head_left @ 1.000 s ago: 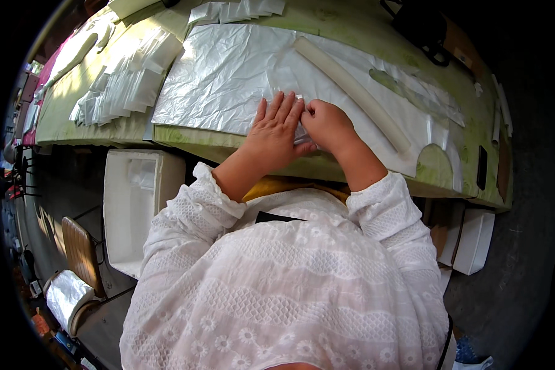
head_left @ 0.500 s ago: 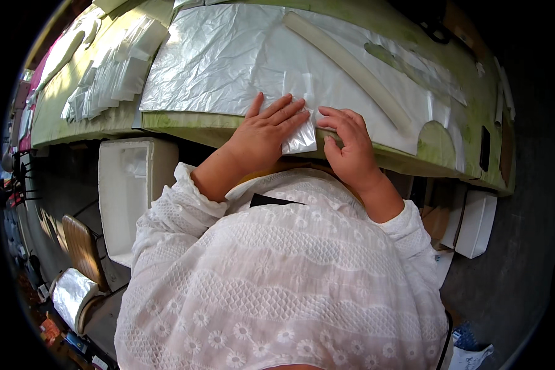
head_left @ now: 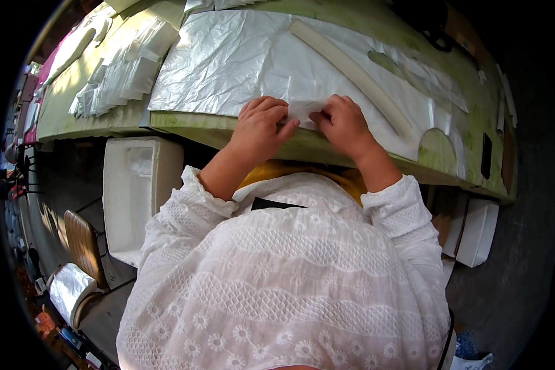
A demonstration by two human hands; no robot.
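A small clear plastic bag (head_left: 304, 110) lies between my hands near the front edge of the table, on a crinkled sheet of clear plastic (head_left: 219, 58). My right hand (head_left: 345, 125) pinches the bag's right side between thumb and fingers. At its left side is my left hand (head_left: 257, 127), fingers curled down onto the plastic and thumb pointing toward the bag. The left fingertips are partly hidden. Beyond my right hand, a long, curved, off-white strip (head_left: 351, 74) rests on the sheet.
Several flat clear bags (head_left: 126, 71) lie overlapped on the table's left part. Below stands a white foam box (head_left: 120, 203). A dark flat object (head_left: 486, 156) lies by the right edge, above white boxes (head_left: 478, 231). At lower left is a chair (head_left: 83, 246).
My left hand has gone from lying flat over the bag to curled at its left side. The right hand has closed on the bag, which now lies turned and farther from the table's edge.
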